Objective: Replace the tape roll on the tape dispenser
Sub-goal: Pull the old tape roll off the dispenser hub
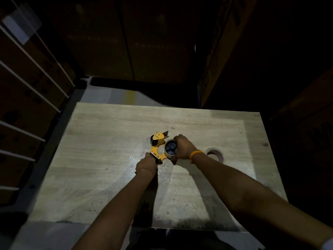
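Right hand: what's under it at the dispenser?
The right hand wraps a clear tape roll on the yellow dispenser's dark hub; the roll's far side is covered. The left hand covers the handle.

A pale wood-grain table stands lit from above in an otherwise dark storage space, a bright patch falling across its top and shadow along its near edge. Brown cardboard boxes rise behind it, with more stacked in deep shadow to the right. On the left, shelving with thin white rails holds further cartons. A grey floor with a faint yellow stripe shows beyond the far edge.
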### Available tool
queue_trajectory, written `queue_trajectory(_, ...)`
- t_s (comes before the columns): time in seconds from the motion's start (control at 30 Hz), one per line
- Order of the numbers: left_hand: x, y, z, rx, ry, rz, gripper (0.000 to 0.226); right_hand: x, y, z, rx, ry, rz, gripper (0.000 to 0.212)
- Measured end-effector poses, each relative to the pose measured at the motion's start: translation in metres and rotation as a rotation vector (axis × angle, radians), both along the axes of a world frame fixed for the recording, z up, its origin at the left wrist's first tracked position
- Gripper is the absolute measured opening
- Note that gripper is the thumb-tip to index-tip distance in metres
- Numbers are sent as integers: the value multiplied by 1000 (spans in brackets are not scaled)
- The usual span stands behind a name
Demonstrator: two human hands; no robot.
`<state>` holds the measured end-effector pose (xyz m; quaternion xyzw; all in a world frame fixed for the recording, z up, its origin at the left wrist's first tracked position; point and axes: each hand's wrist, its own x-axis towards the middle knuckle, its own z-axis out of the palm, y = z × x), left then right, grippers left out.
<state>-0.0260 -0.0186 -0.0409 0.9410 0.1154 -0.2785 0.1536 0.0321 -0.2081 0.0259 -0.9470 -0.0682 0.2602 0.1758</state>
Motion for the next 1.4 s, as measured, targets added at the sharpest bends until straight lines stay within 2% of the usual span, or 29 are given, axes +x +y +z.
queue_trajectory(0.17,4,1,5,-41,32,29,49,-14,10,4,-97,-194,141,92)
queue_trajectory(0.33,4,1,7,-23,31,35,46,-12,20,15,-179,-190,222,78)
queue_trajectory(0.47,4,2,4,-25,26,32,44,-5,27,22,-207,-146,321,34)
queue_trajectory(0.53,5,3,4,-35,36,7,45,-3,29,24,-240,-123,364,27)
queue_trajectory(0.63,6,5,5,-51,44,-19,48,-5,35,18,-339,-87,405,51)
queue_trajectory(0.73,6,6,9,-66,60,-43,53,-8,40,-1,-442,-97,379,110)
queue_trajectory(0.77,5,7,10,-67,63,-55,54,-9,42,-9,-468,-113,360,121)
queue_trajectory(0.87,7,11,7,-73,76,-80,55,-8,48,-16,-462,-102,269,121)
queue_trajectory(0.97,12,16,-16,-80,105,-113,54,-9,53,-7,-464,-74,229,110)
queue_trajectory(1.07,10,15,-1,-89,105,-92,52,-14,56,0,-447,-88,231,105)
queue_trajectory(1.27,8,8,7,-100,87,-45,46,-16,56,11,-481,-163,272,111)
queue_trajectory(1.4,6,5,7,-88,81,-32,43,-16,54,4,-510,-118,280,117)
